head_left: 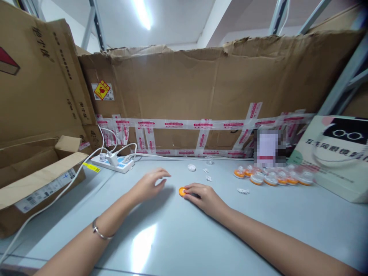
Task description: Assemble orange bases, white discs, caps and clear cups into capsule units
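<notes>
My right hand (202,194) grips a small round orange piece (181,191) on the table, thumb and fingers pinched at its right side. Something white shows in the middle of the orange piece. To its left, my left hand (151,184) hovers over the table with fingers apart and holds nothing. Beyond the hands lie a white round cap-like piece (191,168) and two small white parts (209,178). A clear round piece (209,161) stands farther back. Right of my right hand lies a small cluster of white parts (243,191).
Several orange-and-white round pieces with clear tops (270,178) stand at the right, by a pale printed box (330,157). A power strip (115,163) with white cables and an open carton (43,180) are at the left. A large taped cardboard wall (178,92) closes the back.
</notes>
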